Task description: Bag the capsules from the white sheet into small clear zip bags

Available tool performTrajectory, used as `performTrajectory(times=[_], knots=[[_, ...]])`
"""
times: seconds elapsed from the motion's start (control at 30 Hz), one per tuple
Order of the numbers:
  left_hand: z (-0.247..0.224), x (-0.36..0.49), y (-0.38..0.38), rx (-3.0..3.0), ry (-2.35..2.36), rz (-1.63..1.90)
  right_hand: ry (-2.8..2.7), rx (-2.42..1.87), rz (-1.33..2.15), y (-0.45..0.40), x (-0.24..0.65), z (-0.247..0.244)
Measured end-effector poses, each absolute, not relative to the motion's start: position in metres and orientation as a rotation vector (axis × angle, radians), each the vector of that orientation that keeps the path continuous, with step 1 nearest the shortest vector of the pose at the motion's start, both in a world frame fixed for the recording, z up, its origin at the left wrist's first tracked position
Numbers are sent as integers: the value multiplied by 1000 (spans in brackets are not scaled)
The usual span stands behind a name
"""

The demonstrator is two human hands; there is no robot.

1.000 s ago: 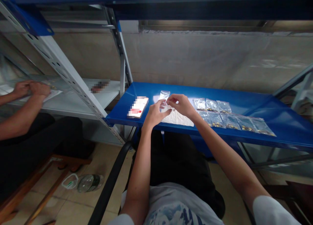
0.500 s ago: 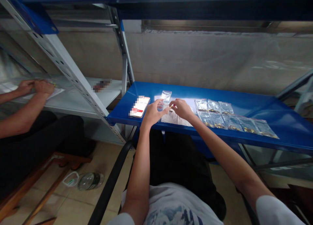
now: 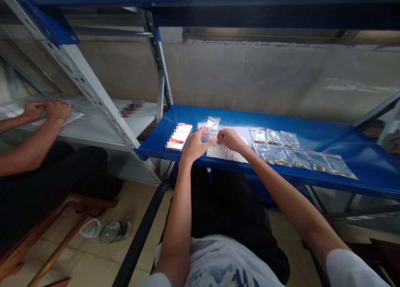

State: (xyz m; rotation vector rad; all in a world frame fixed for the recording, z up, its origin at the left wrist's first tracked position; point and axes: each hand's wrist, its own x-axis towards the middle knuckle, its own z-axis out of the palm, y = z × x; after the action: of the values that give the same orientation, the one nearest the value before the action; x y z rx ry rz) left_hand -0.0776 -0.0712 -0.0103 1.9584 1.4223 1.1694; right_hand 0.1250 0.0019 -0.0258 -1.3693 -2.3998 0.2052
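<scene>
The left hand [image 3: 196,146] and right hand [image 3: 230,139], fingers half-curled, meet above a white sheet [image 3: 224,153] on the blue steel shelf [image 3: 156,145]. Filled bags [image 3: 290,153] lie right of the sheet. Whether either hand grips the clear zip bag [image 3: 213,123] just beyond the fingertips, I cannot tell.

The blue metal shelf [image 3: 368,170] has a phone [image 3: 179,136] lying face up near its left end. Next to the phone is a white sheet [image 3: 225,153], with one clear bag [image 3: 213,123] just behind it. To the right, eight small clear bags [image 3: 289,153] lie flat in two rows, three at the back and five at the front. They have little gold bits in them. A blurred small thing [image 3: 131,108] lies on the gray shelf [image 3: 93,131].
</scene>
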Motion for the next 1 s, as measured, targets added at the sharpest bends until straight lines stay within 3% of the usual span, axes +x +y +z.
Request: performTrajectory(times=[0.33,0.77,1.0], knots=[[-10,-76,-72,1942,1425,1149,-2350,-1384,209,1,130,-25],[1,-55,-79,1994,1282,1121,-2130,-1019,584,-27,129,24],[3,-72,-79,1996,1402,1133,-2037,-1134,510,-21,135,5]])
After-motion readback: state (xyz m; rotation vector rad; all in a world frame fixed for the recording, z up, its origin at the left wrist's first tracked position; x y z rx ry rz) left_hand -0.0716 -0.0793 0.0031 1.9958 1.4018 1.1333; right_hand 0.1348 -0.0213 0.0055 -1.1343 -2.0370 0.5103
